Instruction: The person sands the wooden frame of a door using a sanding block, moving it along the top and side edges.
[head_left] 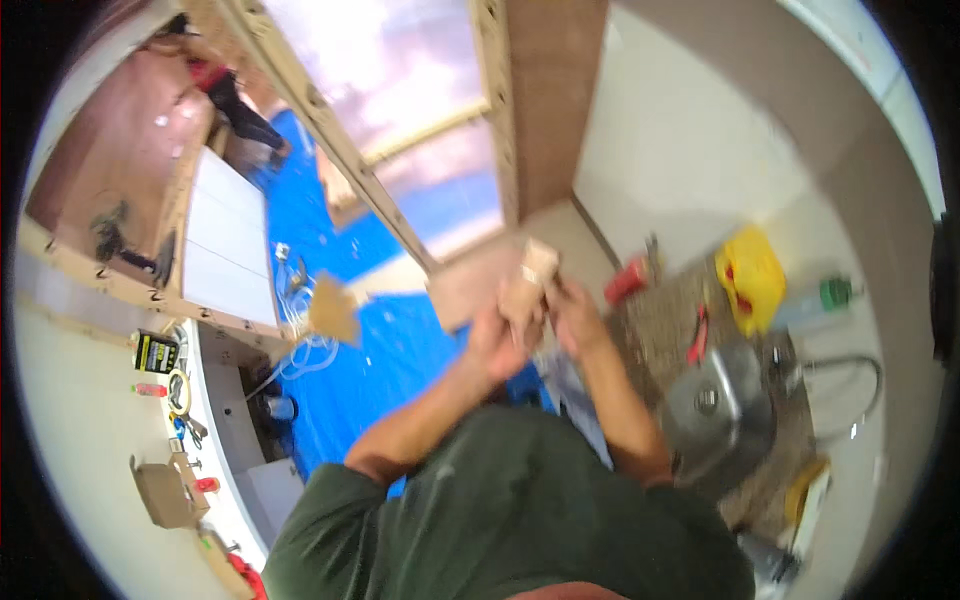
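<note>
At the lower left of the frame an opened cardboard box (170,495) stands on a white counter (215,455), with a blue sheet (385,365) spread over the floor to its right. At the centre the left hand (497,342) is closed around a blurred tan piece (528,285), while the right hand (578,322) is at its right side, its grip too blurred to tell; farther right lie red-handled pliers (699,335), a yellow bag (750,280) and, at the lower right, a metal sink (700,432).
</note>
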